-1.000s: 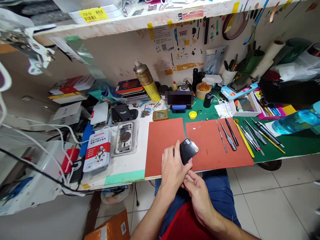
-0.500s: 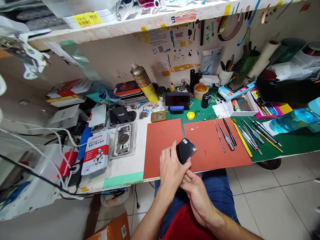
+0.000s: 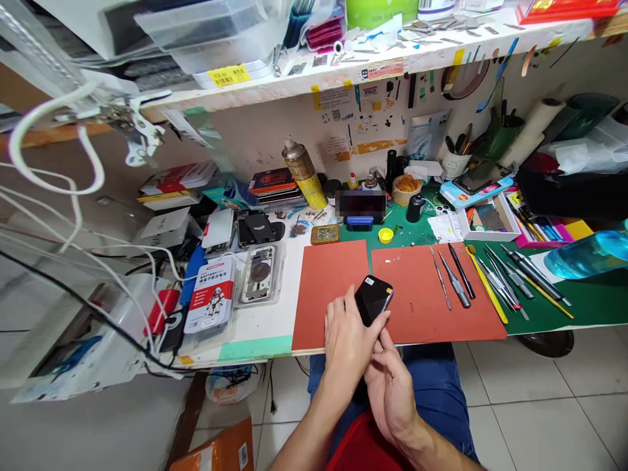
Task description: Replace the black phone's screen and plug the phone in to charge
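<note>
A black smartphone (image 3: 373,299) with a small white label and a yellowish sticker on its glossy face is tilted over the gap between the red-brown mats. My left hand (image 3: 346,333) is closed on it, the fingers along its left side and the thumb at its lower right edge. My right hand (image 3: 390,379) lies just below, palm partly turned up and fingers curled in against the left thumb near the phone's lower edge. Whatever those right fingertips pinch is hidden.
Right of the phone lie several tweezers, picks and a yellow brush (image 3: 485,284). To the left are an opened phone housing (image 3: 259,275) in a clear tray and a battery box (image 3: 210,297). A spray can (image 3: 305,173) stands behind; a shelf (image 3: 294,88) overhangs the bench.
The camera view has shifted, so the bench appears farther right and lower. My left thumb has come up to the phone's edge, and the phone's face shows more fully.
</note>
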{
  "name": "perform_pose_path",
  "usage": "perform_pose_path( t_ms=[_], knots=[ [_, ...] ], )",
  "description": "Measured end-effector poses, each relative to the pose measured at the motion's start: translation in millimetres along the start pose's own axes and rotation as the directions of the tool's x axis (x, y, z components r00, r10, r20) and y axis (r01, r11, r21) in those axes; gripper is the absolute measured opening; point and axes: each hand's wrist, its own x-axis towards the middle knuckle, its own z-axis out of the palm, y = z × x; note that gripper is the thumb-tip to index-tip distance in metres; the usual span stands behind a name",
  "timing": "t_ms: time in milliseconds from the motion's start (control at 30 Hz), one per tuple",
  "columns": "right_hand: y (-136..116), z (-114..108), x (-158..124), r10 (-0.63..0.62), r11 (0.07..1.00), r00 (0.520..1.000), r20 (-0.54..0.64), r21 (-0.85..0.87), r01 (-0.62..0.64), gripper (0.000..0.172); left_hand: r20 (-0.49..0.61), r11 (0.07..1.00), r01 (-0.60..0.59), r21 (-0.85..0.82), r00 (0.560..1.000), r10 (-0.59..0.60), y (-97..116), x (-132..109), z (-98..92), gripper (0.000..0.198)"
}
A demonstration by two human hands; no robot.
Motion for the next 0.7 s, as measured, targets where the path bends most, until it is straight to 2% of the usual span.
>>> perform_pose_path(
  t_ms=[67,133,233,300,367,433,567,633,700],
  knots=[
    [2,1,5,-0.045,0.999,0.996,-0.072,-0.02,0.044,0.062,0.021,0.987,0.043,-0.152,0.999,-0.041,2,-6,-1.1,0.077],
    [3,2,9,-0.075,0.996,0.99,-0.117,-0.052,0.069,0.063,0.031,0.957,0.085,-0.277,0.996,-0.079,1,-13,-2.0,0.071],
    [-2,4,12,-0.075,0.995,0.994,-0.085,-0.077,0.068,0.067,0.018,0.892,0.135,-0.431,0.99,-0.141,-6,-20,-4.8,0.069],
    [-10,4,10,-0.071,0.992,0.996,-0.051,-0.104,0.065,0.064,0.018,0.804,0.173,-0.569,0.98,-0.198,-16,-18,-9.2,0.071],
    [-19,2,4,-0.054,0.99,0.999,-0.003,-0.128,0.053,0.059,0.047,0.662,0.206,-0.721,0.967,-0.25,-27,-15,-15.9,0.074],
    [-25,1,-5,-0.001,0.989,0.999,0.044,-0.148,0.007,0.053,0.125,0.467,0.237,-0.852,0.958,-0.257,-35,-14,-24.0,0.078],
    [-21,-1,-23,0.162,0.959,0.981,0.102,-0.252,-0.132,0.045,0.29,0.06,0.3,-0.952,0.947,-0.136,-42,-32,-39.2,0.087],
    [-10,1,-28,0.248,0.922,0.959,0.133,-0.337,-0.192,0.041,0.286,-0.093,0.276,-0.957,0.951,-0.117,-50,-47,-45.1,0.089],
    [5,6,-29,0.326,0.869,0.932,0.161,-0.44,-0.228,0.04,0.244,-0.208,0.21,-0.955,0.957,-0.154,-65,-63,-51.7,0.085]
  ],
)
